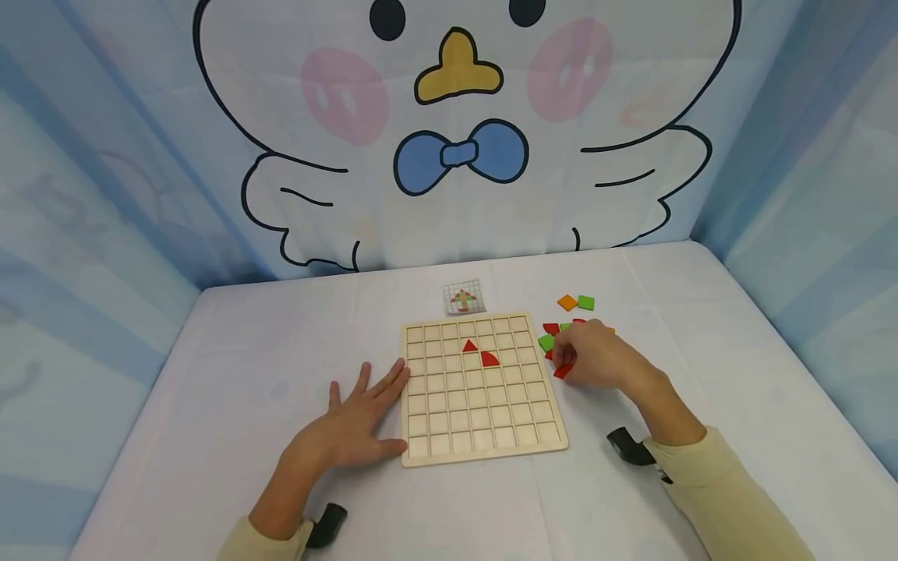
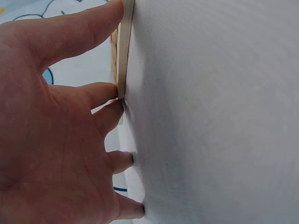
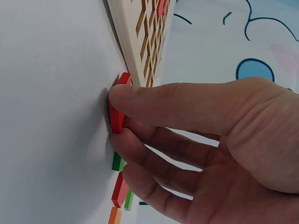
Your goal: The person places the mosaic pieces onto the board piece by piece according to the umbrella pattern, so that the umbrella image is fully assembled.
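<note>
A square wooden grid board (image 1: 459,425) lies on the table, with a red triangle tile (image 1: 469,346) and a red quarter-circle tile (image 1: 490,359) in its upper cells. My left hand (image 1: 351,427) lies spread at the board's left side, thumb and fingertips right at its edge. To the right of the board, my right hand (image 1: 596,354) pinches a red tile (image 3: 117,107) between thumb and finger, low over the table. Its exact shape is partly hidden by the thumb. Around those fingers lie several red and green tiles, such as a green one (image 1: 546,342), partly covered by the hand.
Behind the board lies a small pattern card (image 1: 463,298) with a gridded, coloured figure. An orange tile (image 1: 567,302) and a green tile (image 1: 585,302) sit at the back right. A curtain with a cartoon figure (image 1: 459,156) hangs behind the white table (image 1: 281,335).
</note>
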`<state>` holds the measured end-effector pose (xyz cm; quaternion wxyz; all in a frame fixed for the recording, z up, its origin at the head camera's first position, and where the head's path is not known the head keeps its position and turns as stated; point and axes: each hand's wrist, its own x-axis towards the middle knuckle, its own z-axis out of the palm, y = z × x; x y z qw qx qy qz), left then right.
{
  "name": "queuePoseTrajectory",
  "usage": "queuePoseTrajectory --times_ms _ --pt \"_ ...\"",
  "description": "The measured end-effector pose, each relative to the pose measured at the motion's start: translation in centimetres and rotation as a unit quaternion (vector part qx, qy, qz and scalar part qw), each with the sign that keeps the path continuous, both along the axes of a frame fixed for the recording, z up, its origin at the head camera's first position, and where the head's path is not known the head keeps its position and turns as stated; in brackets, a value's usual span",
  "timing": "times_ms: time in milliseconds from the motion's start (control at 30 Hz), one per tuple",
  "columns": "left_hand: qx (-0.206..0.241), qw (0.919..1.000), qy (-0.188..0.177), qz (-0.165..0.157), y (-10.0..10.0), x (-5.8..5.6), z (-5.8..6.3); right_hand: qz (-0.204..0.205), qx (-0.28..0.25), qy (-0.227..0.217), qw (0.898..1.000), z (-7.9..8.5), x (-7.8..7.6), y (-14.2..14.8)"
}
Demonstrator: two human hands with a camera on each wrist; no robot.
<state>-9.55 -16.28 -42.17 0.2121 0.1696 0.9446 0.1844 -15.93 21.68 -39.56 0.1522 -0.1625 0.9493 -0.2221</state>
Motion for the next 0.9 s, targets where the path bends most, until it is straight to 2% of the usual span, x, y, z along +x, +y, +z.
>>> queuePoseTrajectory --times_ms 433,900 --pt "0.007 0.9999 0.003 -0.007 -0.3 0.0 0.0 0.02 -0.022 0.013 0.999 0.5 -0.6 -1.3" --pt "0.009 0.9999 0.001 -0.005 -0.4 0.0 0.3 0.046 -0.043 0.019 0.998 0.4 -1.7 -5.2"
